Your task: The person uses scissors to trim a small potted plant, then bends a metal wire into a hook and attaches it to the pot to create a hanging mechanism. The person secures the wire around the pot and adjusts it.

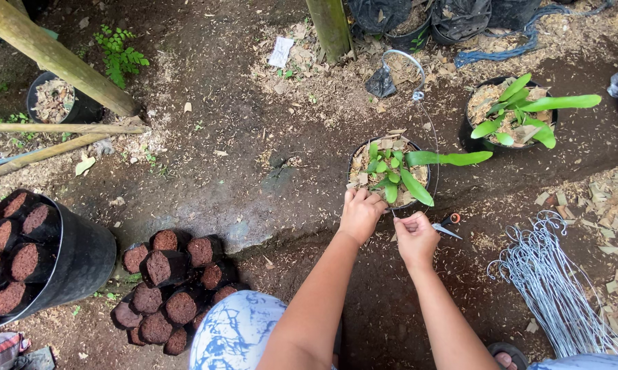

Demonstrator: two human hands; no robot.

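Observation:
A black pot (356, 159) with a small green-leaved plant (398, 171) in wood chips stands on the dirt ahead of me. My left hand (360, 214) grips the pot's near rim. My right hand (414, 238) is closed just below the rim, pinching the end of a thin wire hanger (410, 63) that loops up over the pot. Scissors with an orange handle (450, 223) lie on the ground beside my right hand.
A bundle of wire hangers (554, 284) lies at the right. A second potted plant (514, 116) stands behind. Small dark fibre-filled pots (172, 288) cluster at the lower left beside a black tub (83, 264) holding more. Wooden posts (55, 58) lean at the upper left.

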